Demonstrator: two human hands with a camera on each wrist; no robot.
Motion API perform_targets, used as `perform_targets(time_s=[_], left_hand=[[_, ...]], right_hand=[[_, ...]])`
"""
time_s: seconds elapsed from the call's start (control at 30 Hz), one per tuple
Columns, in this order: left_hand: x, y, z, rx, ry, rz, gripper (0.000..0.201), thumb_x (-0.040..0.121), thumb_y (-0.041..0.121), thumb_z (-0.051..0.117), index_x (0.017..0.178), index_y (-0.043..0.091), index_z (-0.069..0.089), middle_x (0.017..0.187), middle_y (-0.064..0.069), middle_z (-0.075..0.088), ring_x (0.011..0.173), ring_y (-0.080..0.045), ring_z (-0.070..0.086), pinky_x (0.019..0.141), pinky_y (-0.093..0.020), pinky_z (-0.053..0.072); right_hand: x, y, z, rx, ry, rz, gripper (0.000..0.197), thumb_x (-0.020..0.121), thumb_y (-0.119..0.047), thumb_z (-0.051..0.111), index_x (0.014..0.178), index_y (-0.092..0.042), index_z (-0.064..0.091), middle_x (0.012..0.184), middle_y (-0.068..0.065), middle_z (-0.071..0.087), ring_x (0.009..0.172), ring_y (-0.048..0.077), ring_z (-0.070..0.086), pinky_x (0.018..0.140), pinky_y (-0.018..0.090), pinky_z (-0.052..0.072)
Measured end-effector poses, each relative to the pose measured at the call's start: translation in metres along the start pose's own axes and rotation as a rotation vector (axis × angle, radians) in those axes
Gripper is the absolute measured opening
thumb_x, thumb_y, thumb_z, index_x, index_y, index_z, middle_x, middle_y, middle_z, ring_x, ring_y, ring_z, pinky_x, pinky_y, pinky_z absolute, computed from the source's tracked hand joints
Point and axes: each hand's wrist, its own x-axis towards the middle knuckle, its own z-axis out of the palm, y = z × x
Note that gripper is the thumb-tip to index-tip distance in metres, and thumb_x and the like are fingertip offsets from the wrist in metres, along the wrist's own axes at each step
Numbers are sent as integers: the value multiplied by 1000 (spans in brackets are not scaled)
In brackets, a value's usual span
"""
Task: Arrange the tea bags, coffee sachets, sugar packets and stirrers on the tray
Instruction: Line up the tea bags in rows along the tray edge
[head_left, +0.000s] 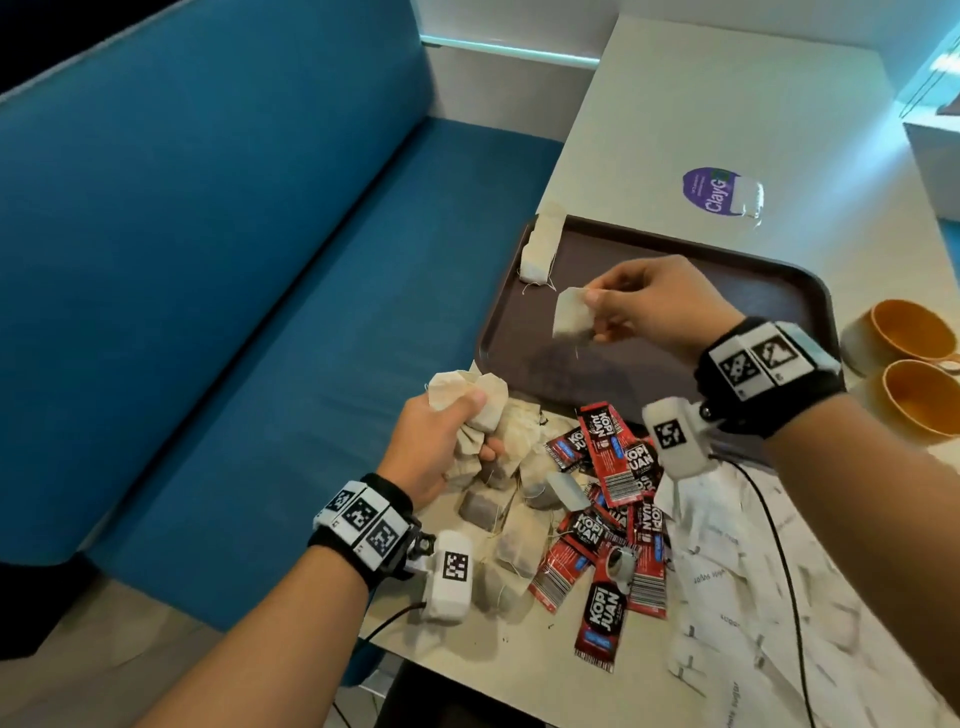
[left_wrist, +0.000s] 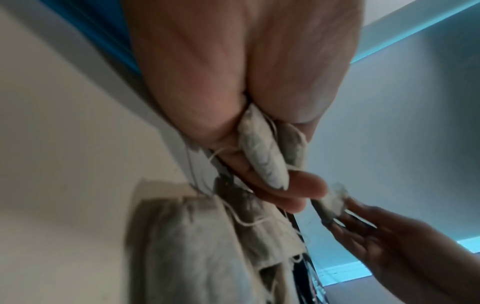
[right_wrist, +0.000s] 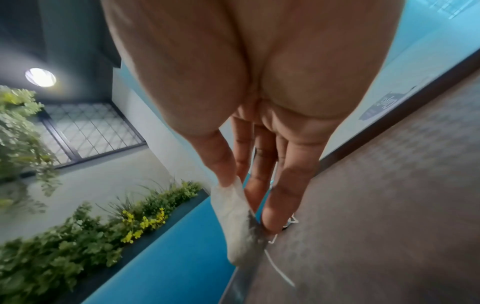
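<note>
A dark brown tray (head_left: 769, 291) lies on the pale table, with a row of tea bags (head_left: 540, 244) at its far left corner. My right hand (head_left: 649, 306) hangs over the tray and pinches one tea bag (head_left: 571, 314) (right_wrist: 237, 222) between thumb and fingers. My left hand (head_left: 441, 441) grips a bunch of tea bags (head_left: 467, 400) (left_wrist: 262, 152) above the table's left edge. Below it lies a loose heap of tea bags (head_left: 514, 519) and red coffee sachets (head_left: 613, 499). White sugar packets (head_left: 737, 582) spread out at the right. No stirrers are visible.
Two orange bowls (head_left: 914, 364) stand right of the tray. One tea bag (head_left: 748, 195) lies on a purple sticker (head_left: 701, 188) beyond the tray. A blue bench (head_left: 234, 260) runs along the table's left side. A black cable (head_left: 779, 551) crosses the sugar packets.
</note>
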Motion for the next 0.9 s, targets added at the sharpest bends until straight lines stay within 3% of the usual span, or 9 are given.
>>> perform_targets(time_s=[0.1,0.23,0.33,0.53,0.67,0.9], left_hand=[[2,-2,0,41,16,21,24,103,18,60,106,-5,67,69,-26,67,51,-27,59,53,-32,53],[4,-5,1,106,56,68,21,102,17,62,102,-2,69,69,-30,67,48,-27,58,47,-28,50],[4,-7,0,145,55,93,22,101,20,63,99,-1,70,70,-31,69,49,-29,59,53,-31,51],[4,-7,-1,154,38,118,22,102,19,62,100,-2,68,68,-29,69,50,-31,61,56,-35,54],[6,-7,-2,155,28,111,21,102,19,61,103,-1,68,68,-28,69,47,-29,61,53,-32,53],[7,-9,-3,123,30,99,20,102,20,63,107,1,67,69,-28,69,49,-30,62,54,-32,53]], right_hand=[[29,-2,0,-37,-42,27,22,95,-13,71,105,6,69,83,20,69,70,27,67,74,42,64],[59,-3,13,-52,-196,49,20,96,-15,70,106,3,68,79,18,72,68,28,72,70,39,63],[78,5,26,7,-266,104,18,95,-10,70,107,4,68,80,20,73,73,30,73,74,39,64],[116,15,39,31,-23,135,15,96,-5,69,105,7,69,81,21,67,65,23,69,66,33,64],[126,16,39,20,1,137,14,95,-7,70,104,5,69,74,15,67,58,19,68,66,34,64],[124,17,35,74,-4,141,15,94,-7,72,102,2,64,79,19,66,62,22,69,60,32,64]])
